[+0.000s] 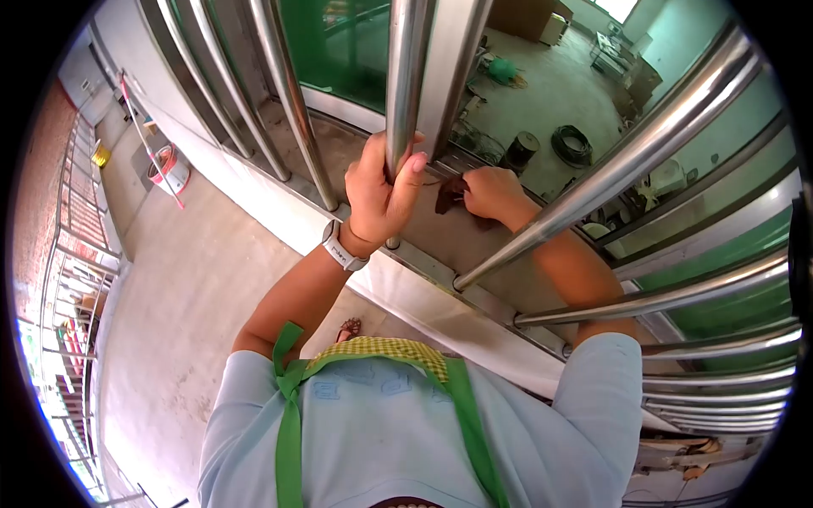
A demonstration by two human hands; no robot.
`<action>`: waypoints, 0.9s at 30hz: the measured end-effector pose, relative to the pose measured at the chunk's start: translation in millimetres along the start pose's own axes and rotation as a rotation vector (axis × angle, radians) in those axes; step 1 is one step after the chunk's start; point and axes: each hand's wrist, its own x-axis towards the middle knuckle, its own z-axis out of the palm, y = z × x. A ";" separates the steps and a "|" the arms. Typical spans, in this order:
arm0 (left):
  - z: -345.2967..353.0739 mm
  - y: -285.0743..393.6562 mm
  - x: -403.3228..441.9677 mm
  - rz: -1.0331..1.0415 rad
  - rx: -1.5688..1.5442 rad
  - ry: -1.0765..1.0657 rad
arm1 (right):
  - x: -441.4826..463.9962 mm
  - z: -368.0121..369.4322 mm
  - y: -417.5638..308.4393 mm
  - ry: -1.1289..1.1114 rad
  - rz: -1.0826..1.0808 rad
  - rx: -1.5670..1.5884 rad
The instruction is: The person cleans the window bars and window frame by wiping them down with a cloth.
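My left hand [374, 193] is wrapped round an upright metal bar [406, 76] of the window grille, its thumb lying along the front. A watch with a pale strap [341, 247] is on that wrist. My right arm reaches between the bars, and my right hand [495, 195] is closed on a dark brown cloth [450, 195]. The cloth bunches against the window sill [440, 224], close to the sliding window's bottom track. Part of it is hidden under my fingers.
More metal bars [593, 169] slant on both sides of my right arm. Beyond the window, a black coil [572, 146] and a dark cylinder [520, 151] lie on the room's floor. A bucket [169, 169] with a pole stands at left, near a railing [80, 245].
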 end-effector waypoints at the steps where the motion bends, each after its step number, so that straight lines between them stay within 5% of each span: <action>1: 0.3 -0.8 1.8 0.004 -0.014 -0.014 | -8.3 -4.7 1.2 -0.006 0.044 -0.018; 3: 0.7 0.5 0.8 0.013 -0.017 -0.003 | -17.2 -4.1 12.6 -0.237 0.223 -0.029; 7: 2.0 -4.3 -0.8 0.002 -0.125 -0.025 | -51.6 -4.3 33.6 0.052 0.204 -0.089; 9: 1.2 -3.1 -0.3 -0.011 -0.168 -0.044 | -60.4 -9.0 51.4 -0.375 0.435 -0.162; 10: 2.7 -1.6 -0.8 -0.034 -0.202 -0.036 | -69.4 -5.0 62.0 -0.375 0.455 -0.157; 17: 4.3 0.2 -2.6 -0.088 -0.229 -0.023 | -94.5 68.0 131.1 -0.089 0.219 0.027; 23: 3.2 -3.8 -3.7 -0.038 -0.154 -0.009 | -53.5 7.4 33.6 -0.077 0.224 0.051; 25: 2.4 -3.1 -4.2 -0.044 -0.155 -0.005 | -31.3 74.6 69.6 0.402 -0.182 1.036; 27: 3.5 -4.7 -4.2 -0.048 -0.151 0.006 | -18.4 92.6 74.1 0.439 -0.194 0.962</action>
